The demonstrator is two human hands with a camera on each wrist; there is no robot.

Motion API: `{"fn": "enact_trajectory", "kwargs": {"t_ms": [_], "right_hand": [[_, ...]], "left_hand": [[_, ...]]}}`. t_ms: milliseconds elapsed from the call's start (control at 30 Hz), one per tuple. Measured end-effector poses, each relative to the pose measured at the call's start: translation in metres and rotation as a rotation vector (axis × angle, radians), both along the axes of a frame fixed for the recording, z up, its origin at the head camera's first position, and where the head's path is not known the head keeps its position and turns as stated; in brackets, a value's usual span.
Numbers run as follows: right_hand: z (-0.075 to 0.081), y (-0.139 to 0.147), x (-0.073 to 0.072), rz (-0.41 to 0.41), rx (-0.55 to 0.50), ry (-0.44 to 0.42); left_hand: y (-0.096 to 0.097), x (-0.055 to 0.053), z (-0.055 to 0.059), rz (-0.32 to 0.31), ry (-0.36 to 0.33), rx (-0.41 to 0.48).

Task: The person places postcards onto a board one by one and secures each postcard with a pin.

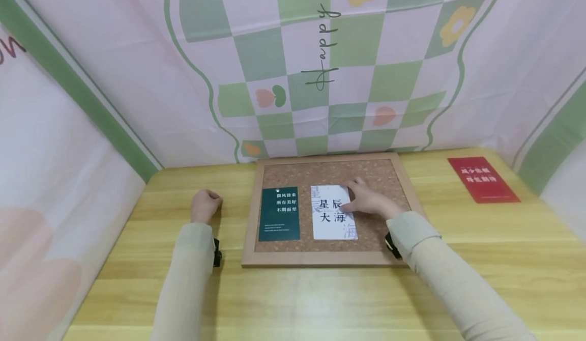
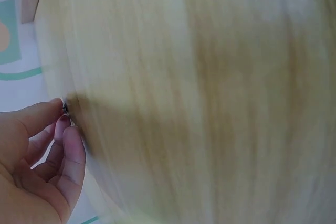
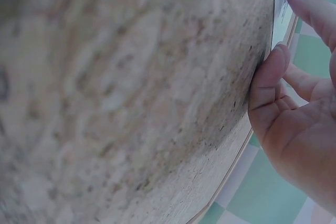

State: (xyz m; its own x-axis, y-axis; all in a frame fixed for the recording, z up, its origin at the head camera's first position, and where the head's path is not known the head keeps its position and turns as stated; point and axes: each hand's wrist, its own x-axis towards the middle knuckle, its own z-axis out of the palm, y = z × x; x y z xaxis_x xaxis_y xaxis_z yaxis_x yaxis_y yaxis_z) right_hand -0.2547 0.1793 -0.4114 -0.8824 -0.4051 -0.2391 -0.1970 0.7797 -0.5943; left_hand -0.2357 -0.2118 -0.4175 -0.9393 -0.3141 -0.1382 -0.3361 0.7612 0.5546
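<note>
Head view, from the left — the person's left hand (image 1: 206, 205) pinches a tiny, dark, shiny piece (image 2: 65, 108), maybe a pin, at the fingertips, probably for fine control. On the wood-framed brown cork board (image 1: 329, 173) lies a dark-green rectangular card (image 1: 279, 226); just beside it, a white rectangular card (image 1: 327, 229) with dark characters. The right hand (image 1: 368, 201) — thumb and forefinger spread, gripping nothing — touches that card's right side, likely steadying it. Far right, a red rectangular card (image 1: 484, 179) lies on the yellow wood-grain table (image 1: 320, 305), apart from the board.

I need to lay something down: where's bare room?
Free: board above the green card and white card; table in front of the board, between the sleeves; table between board and red card. Crowded: white card's right edge, at the right hand.
</note>
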Motion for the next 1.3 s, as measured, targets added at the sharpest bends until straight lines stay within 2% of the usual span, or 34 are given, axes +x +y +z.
{"fn": "enact_trajectory", "kwargs": {"t_ms": [133, 367, 600, 1033, 1300], "right_hand": [[0.0005, 0.0001, 0.0004, 0.000, -0.001, 0.003], [0.0012, -0.0002, 0.0007, 0.002, 0.001, 0.001], [0.0003, -0.0007, -0.0002, -0.014, 0.005, -0.003], [0.0010, -0.0003, -0.0009, -0.015, 0.000, -0.017], [0.0006, 0.0004, -0.0014, -0.013, 0.002, -0.017]], "left_hand": [[-0.0006, -0.0009, -0.0018, -0.003, 0.008, -0.005], [0.0006, -0.0004, -0.0014, 0.010, -0.026, 0.037], [-0.0005, -0.0021, -0.0029, 0.008, -0.008, -0.001], [0.0005, -0.0029, -0.0040, 0.007, -0.036, 0.026], [0.0010, -0.0054, -0.0018, 0.020, -0.011, 0.034]]}}
